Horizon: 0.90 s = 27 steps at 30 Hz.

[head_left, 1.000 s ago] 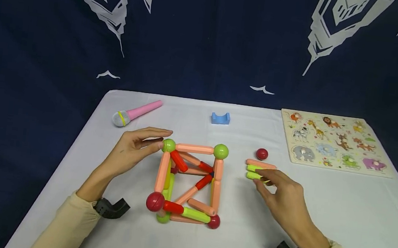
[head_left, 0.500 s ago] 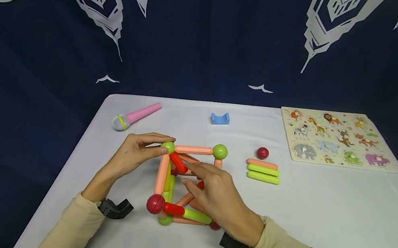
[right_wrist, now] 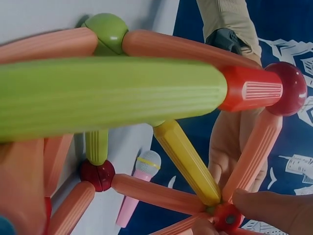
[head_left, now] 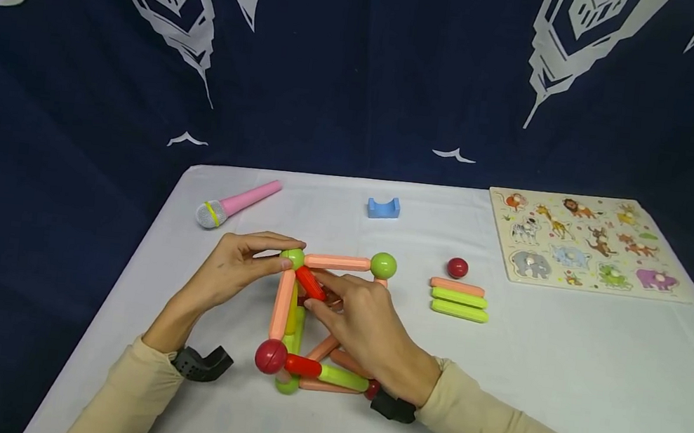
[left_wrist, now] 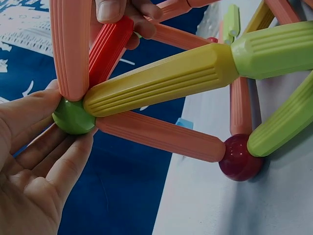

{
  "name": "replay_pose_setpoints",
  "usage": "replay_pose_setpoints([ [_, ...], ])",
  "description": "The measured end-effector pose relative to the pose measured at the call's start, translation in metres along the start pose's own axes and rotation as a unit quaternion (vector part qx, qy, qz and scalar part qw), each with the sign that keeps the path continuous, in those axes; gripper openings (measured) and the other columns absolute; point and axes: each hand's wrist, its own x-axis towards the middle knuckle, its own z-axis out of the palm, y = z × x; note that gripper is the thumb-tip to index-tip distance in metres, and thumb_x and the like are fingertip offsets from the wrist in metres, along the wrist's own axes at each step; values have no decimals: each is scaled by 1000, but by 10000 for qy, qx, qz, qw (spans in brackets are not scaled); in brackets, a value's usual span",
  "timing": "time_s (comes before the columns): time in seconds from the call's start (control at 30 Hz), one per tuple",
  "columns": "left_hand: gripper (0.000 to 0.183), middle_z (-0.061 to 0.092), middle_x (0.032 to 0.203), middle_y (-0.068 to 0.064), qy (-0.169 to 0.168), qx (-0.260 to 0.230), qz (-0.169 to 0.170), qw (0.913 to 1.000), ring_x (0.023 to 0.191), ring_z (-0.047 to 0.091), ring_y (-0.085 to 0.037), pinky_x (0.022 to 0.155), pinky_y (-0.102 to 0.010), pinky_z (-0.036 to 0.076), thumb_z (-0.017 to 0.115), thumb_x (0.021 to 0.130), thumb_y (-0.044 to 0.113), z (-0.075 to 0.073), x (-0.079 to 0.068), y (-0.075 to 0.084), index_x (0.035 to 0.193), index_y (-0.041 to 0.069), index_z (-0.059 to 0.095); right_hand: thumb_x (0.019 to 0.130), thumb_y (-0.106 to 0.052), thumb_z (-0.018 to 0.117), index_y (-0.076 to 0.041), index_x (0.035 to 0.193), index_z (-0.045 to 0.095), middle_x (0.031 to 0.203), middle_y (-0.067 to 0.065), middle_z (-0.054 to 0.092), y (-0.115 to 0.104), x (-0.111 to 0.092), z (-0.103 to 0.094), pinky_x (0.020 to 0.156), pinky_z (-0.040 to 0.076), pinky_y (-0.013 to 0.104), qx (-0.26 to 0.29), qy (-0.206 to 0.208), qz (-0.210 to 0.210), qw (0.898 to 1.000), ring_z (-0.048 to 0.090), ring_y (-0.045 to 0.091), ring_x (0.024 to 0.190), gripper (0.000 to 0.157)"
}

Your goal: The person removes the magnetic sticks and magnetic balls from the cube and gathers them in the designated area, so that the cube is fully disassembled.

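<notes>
A box-like frame of ribbed building rods and balls stands on the table. My left hand (head_left: 230, 264) pinches the green ball (head_left: 294, 258) at its top left corner between thumb and fingertips. From that ball a short red rod (head_left: 311, 283) slants inward, and my right hand (head_left: 367, 324) pinches its free end. The left wrist view shows peach rods, a yellow rod (left_wrist: 161, 81) and the red rod meeting at the green ball. In the right wrist view, the red rod's round end (right_wrist: 228, 218) faces the camera beside the right thumb. The right hand hides part of the frame.
Right of the frame lie a peach rod (head_left: 457, 286), two lime green rods (head_left: 460, 304) and a dark red ball (head_left: 457, 268). Farther back are a pink toy microphone (head_left: 239, 203), a blue cradle-shaped block (head_left: 384, 208) and an animal puzzle board (head_left: 592, 244).
My right hand has left the loose rods, moved left to the frame, and now pinches the red rod. The left hand keeps its hold on the green ball.
</notes>
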Motion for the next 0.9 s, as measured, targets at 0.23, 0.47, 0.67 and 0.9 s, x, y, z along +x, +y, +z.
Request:
replay_pose_setpoints([
  [0.23, 28, 66, 122, 0, -21, -7, 76, 10000, 119, 56, -17, 96, -33, 49, 72, 91, 18, -1, 0, 1, 119, 16, 73, 84, -5, 78, 0, 116, 71, 95, 6, 74, -1, 2, 1, 60, 51, 12, 59, 41, -36, 10000, 70, 8, 75, 34],
  [0.47, 28, 66, 121, 1, -42, 68, 153, 9999, 119, 56, -16, 97, -34, 48, 71, 92, 17, 0, 1, 2, 120, 14, 72, 82, -3, 75, -3, 107, 75, 94, 4, 72, -2, -12, -6, 55, 50, 14, -47, -264, 181, 9995, 63, 2, 67, 25],
  [0.67, 28, 66, 121, 2, -36, 157, 156, 9997, 119, 56, -14, 100, -34, 46, 72, 91, 18, 1, 2, 2, 119, 18, 73, 82, -5, 78, -5, 109, 75, 94, 0, 71, 8, -39, -24, 60, 52, 20, -289, -474, 289, 9980, 58, 4, 69, 27],
  [0.9, 29, 66, 122, 3, 25, 178, 112, 9998, 121, 55, -14, 101, -36, 45, 73, 90, 19, 0, 0, 0, 119, 19, 73, 81, -2, 79, -11, 112, 74, 104, -6, 72, 35, -74, -48, 77, 57, 30, -306, -476, 139, 9983, 68, 4, 88, 32],
])
